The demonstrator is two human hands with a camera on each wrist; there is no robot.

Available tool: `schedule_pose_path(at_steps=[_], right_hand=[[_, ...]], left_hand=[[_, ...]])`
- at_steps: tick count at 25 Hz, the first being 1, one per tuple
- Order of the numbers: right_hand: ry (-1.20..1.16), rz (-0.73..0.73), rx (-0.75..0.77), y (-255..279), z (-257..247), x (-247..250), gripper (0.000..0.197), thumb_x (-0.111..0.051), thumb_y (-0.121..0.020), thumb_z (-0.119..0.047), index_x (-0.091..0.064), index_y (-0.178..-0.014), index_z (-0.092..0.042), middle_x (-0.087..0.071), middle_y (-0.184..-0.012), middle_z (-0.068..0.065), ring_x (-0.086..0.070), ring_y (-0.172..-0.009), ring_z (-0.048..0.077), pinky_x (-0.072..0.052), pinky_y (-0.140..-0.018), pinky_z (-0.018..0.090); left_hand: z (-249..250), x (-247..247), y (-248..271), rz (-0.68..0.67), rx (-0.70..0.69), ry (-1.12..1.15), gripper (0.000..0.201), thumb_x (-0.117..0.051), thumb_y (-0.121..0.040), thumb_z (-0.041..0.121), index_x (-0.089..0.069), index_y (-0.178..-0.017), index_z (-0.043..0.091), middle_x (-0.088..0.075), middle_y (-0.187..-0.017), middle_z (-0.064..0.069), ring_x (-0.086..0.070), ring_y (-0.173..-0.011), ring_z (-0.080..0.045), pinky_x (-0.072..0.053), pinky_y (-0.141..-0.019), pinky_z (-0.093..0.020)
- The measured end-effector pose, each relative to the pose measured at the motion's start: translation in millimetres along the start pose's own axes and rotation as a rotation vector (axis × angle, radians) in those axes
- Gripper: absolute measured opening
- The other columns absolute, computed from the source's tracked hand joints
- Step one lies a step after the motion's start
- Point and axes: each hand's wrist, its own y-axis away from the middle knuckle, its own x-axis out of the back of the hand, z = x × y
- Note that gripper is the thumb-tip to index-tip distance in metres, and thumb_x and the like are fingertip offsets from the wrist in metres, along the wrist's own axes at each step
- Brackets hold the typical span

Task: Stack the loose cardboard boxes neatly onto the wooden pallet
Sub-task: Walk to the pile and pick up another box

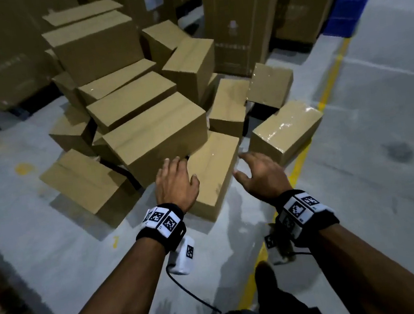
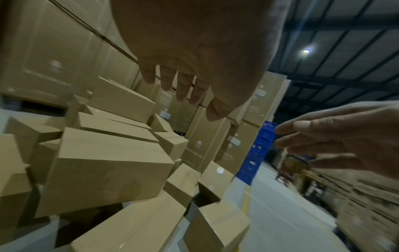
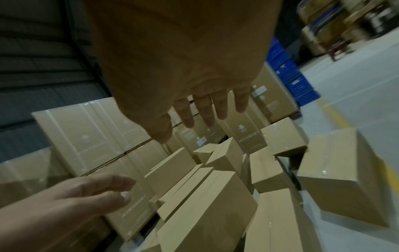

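Both hands, left & right, hovered wide & empty either side of the nearest brown cardboard box, lying on the grey floor at the loose pile's front. Risk: the bigger box leaning just beside it probably slips if it's pulled out fast.

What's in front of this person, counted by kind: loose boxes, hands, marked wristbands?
Loose cardboard boxes: about 14 visible; the pile may hide more
Hands: 2, left hand and right hand, both empty
Marked wristbands: 2
Total: about 18
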Motion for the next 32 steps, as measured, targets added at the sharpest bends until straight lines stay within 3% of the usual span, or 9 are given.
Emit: schedule_pose_path(at_steps=[4, 10, 15, 21, 25, 32], right_hand=[[0.047, -0.153, 0.131, -95, 28, 35, 0.058, -0.049, -0.101, -0.047, -0.042, -0.151, -0.019, -0.045, -0.154, 0.005, -0.037, -0.143, 0.025, -0.032, -0.116, 0.043], [0.096, -0.208, 0.318, -213, 37, 62, 0.057, -0.052, -0.099, -0.046, -0.046, -0.147, -0.017, -0.049, -0.15, 0.007, -0.041, -0.139, 0.026, -0.036, -0.113, 0.042], [0.156, -0.269, 0.397, -321, 31, 39, 0.058, -0.051, -0.098, -0.051, -0.042, -0.148, -0.023, -0.048, -0.151, 0.006, -0.042, -0.139, 0.026, -0.036, -0.114, 0.047], [0.248, -0.359, 0.505, -444, 4, 25, 0.058, -0.051, -0.1, -0.048, -0.04, -0.151, -0.021, -0.045, -0.154, 0.005, -0.037, -0.142, 0.025, -0.031, -0.115, 0.04], [0.288, -0.441, 0.553, -510, -8, 16, 0.058, -0.051, -0.1, -0.048, -0.041, -0.15, -0.02, -0.046, -0.153, 0.006, -0.039, -0.141, 0.026, -0.033, -0.113, 0.041], [0.282, -0.599, 0.714, -623, -38, -34, 0.058, -0.052, -0.1, -0.048, -0.042, -0.15, -0.021, -0.047, -0.152, 0.007, -0.043, -0.139, 0.028, -0.038, -0.111, 0.041]], left_hand=[[33, 2, -55, 0.046, 0.204, 0.04, 0.054, -0.046, -0.1, 0.035, -0.036, -0.149, 0.012, -0.03, -0.16, -0.008, -0.019, -0.15, -0.026, -0.018, -0.122, -0.044], [50, 8, -125, 0.108, 0.393, 0.06, 0.056, -0.045, -0.1, 0.035, -0.035, -0.149, 0.011, -0.03, -0.16, -0.008, -0.018, -0.15, -0.025, -0.017, -0.122, -0.043], [39, -5, -205, 0.131, 0.504, 0.097, 0.056, -0.045, -0.1, 0.036, -0.034, -0.15, 0.012, -0.029, -0.16, -0.008, -0.016, -0.151, -0.026, -0.016, -0.122, -0.042], [5, -21, -316, 0.106, 0.626, 0.17, 0.056, -0.046, -0.1, 0.035, -0.035, -0.15, 0.012, -0.03, -0.16, -0.009, -0.018, -0.15, -0.028, -0.018, -0.121, -0.043], [-14, -20, -357, 0.117, 0.737, 0.216, 0.056, -0.047, -0.099, 0.033, -0.036, -0.149, 0.012, -0.031, -0.159, -0.009, -0.019, -0.149, -0.028, -0.019, -0.12, -0.042], [-43, -40, -389, 0.204, 1.148, 0.489, 0.053, -0.05, -0.098, 0.029, -0.041, -0.145, 0.007, -0.04, -0.153, -0.013, -0.034, -0.141, -0.032, -0.033, -0.112, -0.044]])
